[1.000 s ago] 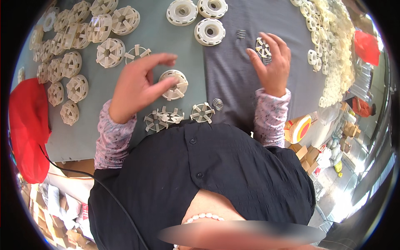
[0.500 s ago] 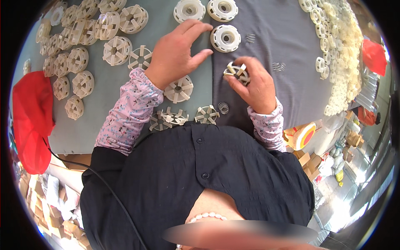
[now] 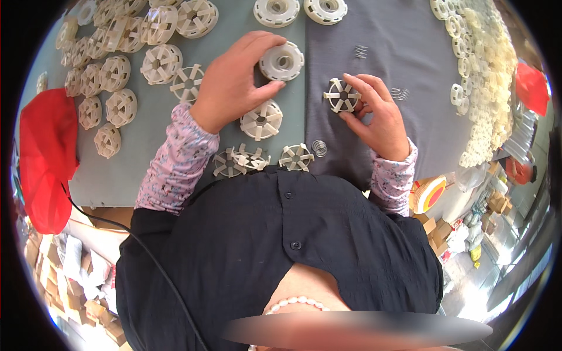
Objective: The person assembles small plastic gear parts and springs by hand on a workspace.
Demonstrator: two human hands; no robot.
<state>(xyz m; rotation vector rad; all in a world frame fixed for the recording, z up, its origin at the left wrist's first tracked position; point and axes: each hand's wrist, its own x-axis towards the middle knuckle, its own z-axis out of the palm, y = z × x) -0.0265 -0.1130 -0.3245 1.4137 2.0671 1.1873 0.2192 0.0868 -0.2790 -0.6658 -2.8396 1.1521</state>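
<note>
My left hand [image 3: 231, 82] is curved round the left side of a white round plastic housing [image 3: 272, 71], thumb and fingers at its rim. A coil spring [image 3: 284, 61] sits in the housing's middle. Over the dark grey cloth, my right hand [image 3: 379, 114] pinches a white spoked plastic ring [image 3: 342, 95] by its right edge, its spokes facing up. Below the left hand lies an assembled spoked disc [image 3: 261, 120]. Loose springs rest near the right hand: one coil spring [image 3: 361, 52] above it, another spring [image 3: 399, 93] beside its fingers.
Assembled discs [image 3: 161, 64] crowd the upper left. Two more housings [image 3: 276, 10] stand at the far edge. Spoked rings [image 3: 296, 158] and a spring [image 3: 319, 148] lie near my body. White plastic rings [image 3: 483, 111] are heaped on the right. Red cloth [image 3: 50, 158] hangs at the left.
My left hand has taken hold of the near housing and drawn it left, off the dark cloth. My right hand has turned the spoked ring from tilted to flatter.
</note>
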